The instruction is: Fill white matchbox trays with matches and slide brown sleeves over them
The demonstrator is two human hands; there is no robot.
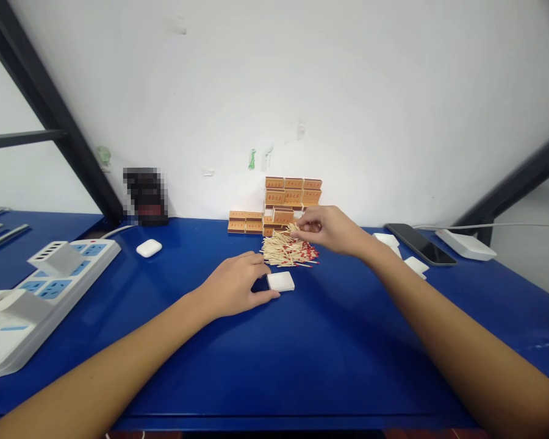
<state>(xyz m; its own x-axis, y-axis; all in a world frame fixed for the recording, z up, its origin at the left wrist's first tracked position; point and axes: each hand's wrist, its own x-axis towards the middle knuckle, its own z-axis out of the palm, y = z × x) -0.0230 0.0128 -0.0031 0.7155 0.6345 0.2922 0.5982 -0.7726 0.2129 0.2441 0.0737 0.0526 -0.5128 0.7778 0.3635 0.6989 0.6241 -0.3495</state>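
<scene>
A heap of loose wooden matches (pixel 281 249) with red heads lies on the blue tabletop. My right hand (pixel 324 228) is above the heap's far right side, its thumb and fingers pinched on a few matches (pixel 293 227). My left hand (pixel 238 283) rests on the table, with thumb and fingers around the left end of a small white matchbox tray (pixel 281 281) just in front of the heap. Behind the matches, orange-brown matchboxes (pixel 293 196) are stacked against the wall, with a lower stack (pixel 246 222) on their left. Part of a matchbox (pixel 282 215) shows beside my right fingers.
At left are a white power strip (pixel 80 274) with plugs and a white earbud case (pixel 149 247). A dark pixelated object (pixel 146 195) stands by the wall. On the right lie white trays (pixel 415 266), a phone (pixel 421 244) and a white flat box (pixel 465 244) near a cable.
</scene>
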